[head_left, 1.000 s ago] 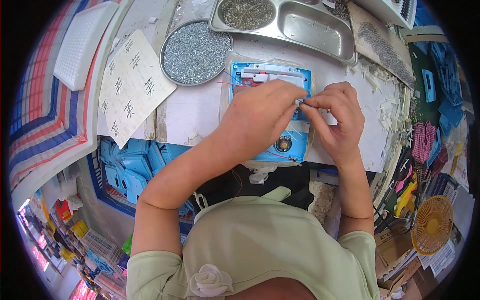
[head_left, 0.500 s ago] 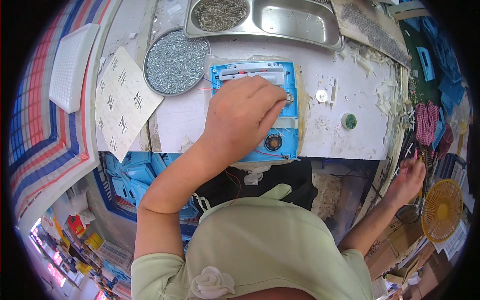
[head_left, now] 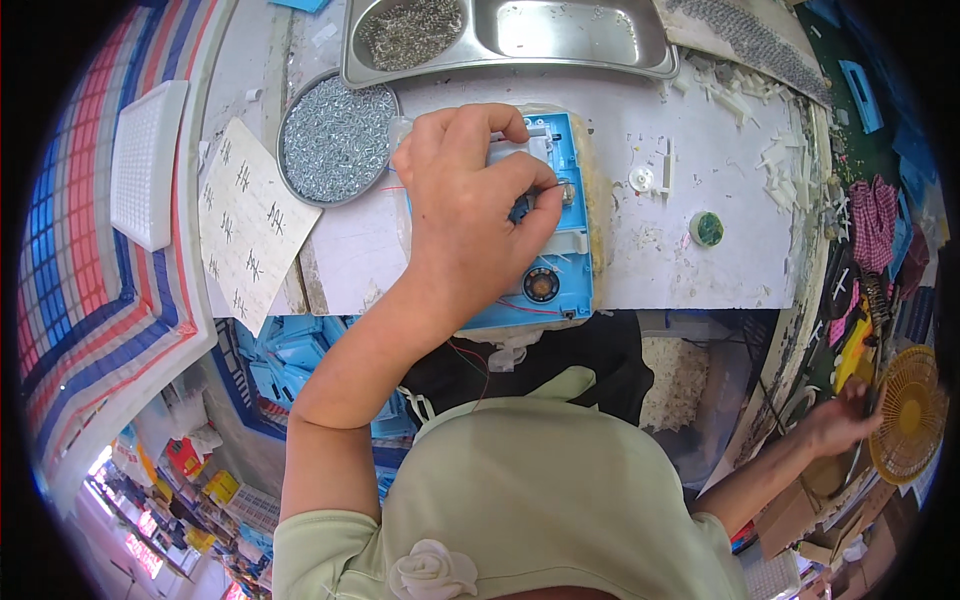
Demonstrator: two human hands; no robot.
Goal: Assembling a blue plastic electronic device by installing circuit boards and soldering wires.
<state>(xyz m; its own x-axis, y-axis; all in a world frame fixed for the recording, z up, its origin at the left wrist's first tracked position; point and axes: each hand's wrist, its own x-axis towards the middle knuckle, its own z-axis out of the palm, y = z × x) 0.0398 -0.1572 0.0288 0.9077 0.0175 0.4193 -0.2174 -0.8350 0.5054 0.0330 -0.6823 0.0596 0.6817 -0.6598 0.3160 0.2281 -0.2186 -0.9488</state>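
A blue plastic casing [head_left: 578,290] lies at the table's front edge with its inside facing up. It holds a round black speaker-like disc [head_left: 541,286], white plastic strips and thin red and blue wires. My left hand [head_left: 465,200] is over the casing, thumb and forefinger pinched at a small silver metal part [head_left: 567,191] by the casing's right side. Its palm hides much of the casing's left half. Off to the far right, my right hand [head_left: 838,424] is beside a yellow round basket-like grille [head_left: 908,415], fingers apart, with nothing visible in them.
A round tray of small metal pins [head_left: 338,140] and a steel divided tray [head_left: 520,72] stand behind. Right of the casing are a white disc [head_left: 641,179], a green-topped round piece [head_left: 706,229] and white plastic scraps [head_left: 785,185]. A yellow-handled tool [head_left: 853,350] hangs at the right.
My right hand has moved down and outward, from the hanging tools to beside the yellow grille. My left hand stays over the casing, its fingers more arched. The whole view has shifted slightly.
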